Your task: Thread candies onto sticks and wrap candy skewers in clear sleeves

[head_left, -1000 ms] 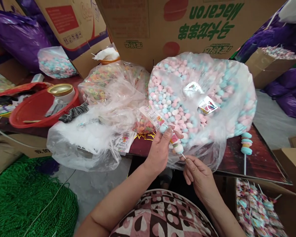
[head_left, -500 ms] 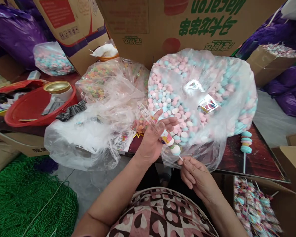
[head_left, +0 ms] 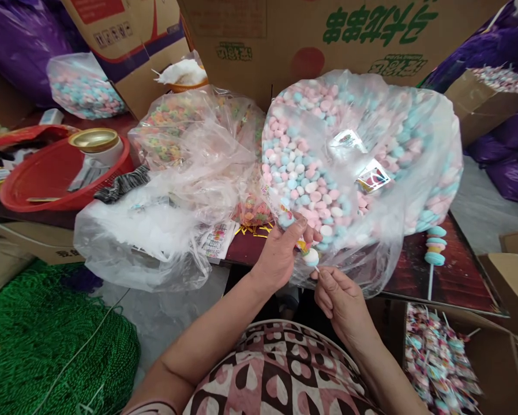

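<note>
My left hand (head_left: 275, 256) is closed around a marshmallow skewer (head_left: 311, 258) inside a clear printed wrapper (head_left: 273, 197). A pale blue piece shows beyond the thumb, and a white and blue piece sticks out below the fingers. The middle of the skewer is hidden by the hand. Lower right, my right hand (head_left: 339, 294) pinches the skewer's thin white stick. Just beyond both hands lies a large clear bag of pink, blue and white marshmallows (head_left: 302, 173). A bare marshmallow skewer (head_left: 435, 248) rests on the table's right side.
Left of my hands are a bag of colourful gummy candies (head_left: 172, 124), a bag of white wrappers (head_left: 142, 236) and a red basket (head_left: 34, 178). Gold twist ties (head_left: 254, 230) lie near the table edge. A carton of wrapped skewers (head_left: 440, 363) stands lower right.
My left fingers, spread before, have closed around the wrapped skewer. The marshmallows now sit farther up inside the wrapper. My right hand still pinches the stick. The view has shifted slightly.
</note>
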### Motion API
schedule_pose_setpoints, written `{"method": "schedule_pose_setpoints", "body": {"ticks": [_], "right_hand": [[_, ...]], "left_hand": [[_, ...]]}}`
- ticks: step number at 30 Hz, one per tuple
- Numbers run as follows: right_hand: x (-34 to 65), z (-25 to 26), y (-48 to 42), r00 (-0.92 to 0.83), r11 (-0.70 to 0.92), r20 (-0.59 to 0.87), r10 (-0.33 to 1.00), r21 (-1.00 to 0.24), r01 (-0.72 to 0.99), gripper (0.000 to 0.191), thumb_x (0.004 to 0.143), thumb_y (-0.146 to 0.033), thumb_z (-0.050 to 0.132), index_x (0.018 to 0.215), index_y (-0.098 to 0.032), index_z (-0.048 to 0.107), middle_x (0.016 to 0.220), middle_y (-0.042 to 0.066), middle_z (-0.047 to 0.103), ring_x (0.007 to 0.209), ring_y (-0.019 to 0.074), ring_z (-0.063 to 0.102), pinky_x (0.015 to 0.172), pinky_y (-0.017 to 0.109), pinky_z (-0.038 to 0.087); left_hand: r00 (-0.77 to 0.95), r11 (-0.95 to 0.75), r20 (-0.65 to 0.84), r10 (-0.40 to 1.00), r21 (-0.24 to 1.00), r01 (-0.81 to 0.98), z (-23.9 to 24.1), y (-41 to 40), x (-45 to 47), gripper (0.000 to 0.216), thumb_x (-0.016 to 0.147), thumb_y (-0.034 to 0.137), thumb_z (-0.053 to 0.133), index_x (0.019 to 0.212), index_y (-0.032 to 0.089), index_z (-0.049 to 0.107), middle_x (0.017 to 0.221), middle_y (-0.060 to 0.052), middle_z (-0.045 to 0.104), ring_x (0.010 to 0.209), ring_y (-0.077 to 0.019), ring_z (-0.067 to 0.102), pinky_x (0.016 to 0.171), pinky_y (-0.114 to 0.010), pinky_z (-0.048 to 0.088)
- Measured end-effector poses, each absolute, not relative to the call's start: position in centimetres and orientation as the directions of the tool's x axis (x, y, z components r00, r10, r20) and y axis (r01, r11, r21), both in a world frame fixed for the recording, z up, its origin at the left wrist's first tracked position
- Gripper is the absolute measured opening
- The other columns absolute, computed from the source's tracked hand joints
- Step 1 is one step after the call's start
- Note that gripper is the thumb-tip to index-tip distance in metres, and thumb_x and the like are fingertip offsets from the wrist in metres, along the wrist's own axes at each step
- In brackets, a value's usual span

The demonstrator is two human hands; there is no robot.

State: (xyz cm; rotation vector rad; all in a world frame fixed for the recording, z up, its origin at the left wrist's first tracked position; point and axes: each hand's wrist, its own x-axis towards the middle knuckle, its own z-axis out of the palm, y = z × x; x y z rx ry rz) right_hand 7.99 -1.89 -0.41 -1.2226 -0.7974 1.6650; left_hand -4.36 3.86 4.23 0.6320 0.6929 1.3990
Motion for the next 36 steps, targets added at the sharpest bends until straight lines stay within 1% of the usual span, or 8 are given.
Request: {"method": "schedule_pose_setpoints", "body": {"ticks": [4, 8, 13, 18, 23, 26, 30, 36], "right_hand": [[7.9, 0.1, -1.5, -0.178, -0.429, -0.393, 0.902, -0.86, -0.277, 0.034, 0.081, -0.051, 0.068, 0.081, -0.018, 0.062, 0.04, -0.011, 0.035, 0.033, 0.0049, 0.026, 0.036, 0.02, 0.02], [8.2, 0.4, -1.3, -0.145, -0.314, -0.292, 0.945, -0.935, -0.165, 0.035, 0.08, -0.047, 0.07, 0.102, -0.021, 0.066, 0.053, -0.004, 0.058, 0.042, 0.0099, 0.045, 0.043, 0.023, 0.036], [8.5, -0.3, -1.6, 0.075, -0.134, -0.127, 0.989, -0.986, 0.096, 0.026, 0.08, -0.045, 0.07, 0.088, -0.02, 0.072, 0.053, -0.003, 0.055, 0.046, 0.0113, 0.046, 0.044, 0.025, 0.037], [7.9, -1.0, -1.8, -0.038, -0.236, -0.236, 0.971, -0.971, -0.019, 0.029, 0.085, -0.046, 0.064, 0.091, -0.019, 0.071, 0.043, -0.008, 0.044, 0.037, 0.0082, 0.037, 0.04, 0.023, 0.027], [8.2, -1.2, -1.9, -0.116, -0.3, -0.289, 0.95, -0.949, -0.099, 0.031, 0.084, -0.048, 0.064, 0.09, -0.018, 0.069, 0.039, -0.009, 0.038, 0.035, 0.0072, 0.033, 0.039, 0.022, 0.023], [8.6, -1.3, -2.2, -0.216, -0.373, -0.345, 0.913, -0.922, -0.102, 0.033, 0.083, -0.05, 0.065, 0.087, -0.017, 0.068, 0.037, -0.01, 0.037, 0.033, 0.0064, 0.031, 0.038, 0.021, 0.021], [8.4, -1.1, -2.3, -0.223, -0.398, -0.365, 0.904, -0.909, -0.126, 0.034, 0.081, -0.05, 0.068, 0.083, -0.017, 0.066, 0.038, -0.011, 0.034, 0.032, 0.0054, 0.027, 0.037, 0.02, 0.017], [7.7, -0.9, -2.1, -0.197, -0.395, -0.359, 0.912, -0.898, -0.195, 0.031, 0.084, -0.048, 0.064, 0.084, -0.017, 0.065, 0.038, -0.011, 0.033, 0.033, 0.0051, 0.026, 0.037, 0.02, 0.019]], "left_hand": [[0.046, 0.095, -0.086, 0.995, 0.759, -0.643, 3.7, 3.7, -4.3, 0.032, 0.079, 0.044, 0.068, 0.072, 0.019, 0.05, 0.063, 0.004, 0.048, 0.07, -0.0128, 0.058, 0.079, -0.029, 0.045], [0.036, 0.078, -0.072, 0.997, 0.757, -0.649, 3.7, 4.4, -4.9, 0.036, 0.08, 0.045, 0.068, 0.065, 0.018, 0.05, 0.063, 0.003, 0.047, 0.074, -0.0132, 0.059, 0.076, -0.028, 0.045], [0.06, 0.116, -0.1, 0.993, 0.776, -0.62, 3.3, 4.1, -4.4, 0.036, 0.078, 0.045, 0.069, 0.061, 0.017, 0.053, 0.064, 0.002, 0.052, 0.071, -0.0131, 0.058, 0.075, -0.028, 0.044], [0.114, 0.221, -0.193, 0.974, 0.74, -0.635, 2.2, 2.6, -4.0, 0.031, 0.076, 0.045, 0.072, 0.069, 0.017, 0.059, 0.072, -0.001, 0.059, 0.073, -0.0134, 0.059, 0.066, -0.026, 0.043], [0.129, 0.167, -0.107, 0.986, 0.659, -0.733, 2.6, 3.2, -6.3, 0.041, 0.068, 0.048, 0.08, 0.096, 0.022, 0.064, 0.091, -0.001, 0.069, 0.086, -0.0164, 0.065, 0.071, -0.028, 0.048], [0.071, 0.12, -0.1, 0.992, 0.667, -0.736, 2.7, 3.9, -7.2, 0.038, 0.073, 0.044, 0.077, 0.101, 0.022, 0.063, 0.082, -0.001, 0.068, 0.088, -0.0185, 0.067, 0.074, -0.03, 0.051], [0.098, 0.168, -0.141, 0.985, 0.665, -0.727, 2.2, 3.6, -6.4, 0.031, 0.077, 0.043, 0.073, 0.092, 0.019, 0.061, 0.063, 0.004, 0.056, 0.078, -0.0172, 0.067, 0.062, -0.025, 0.048], [0.129, 0.201, -0.156, 0.979, 0.663, -0.722, 1.9, 3.1, -5.7, 0.034, 0.077, 0.047, 0.072, 0.087, 0.018, 0.059, 0.064, 0.004, 0.053, 0.074, -0.0143, 0.064, 0.057, -0.021, 0.043]]}}
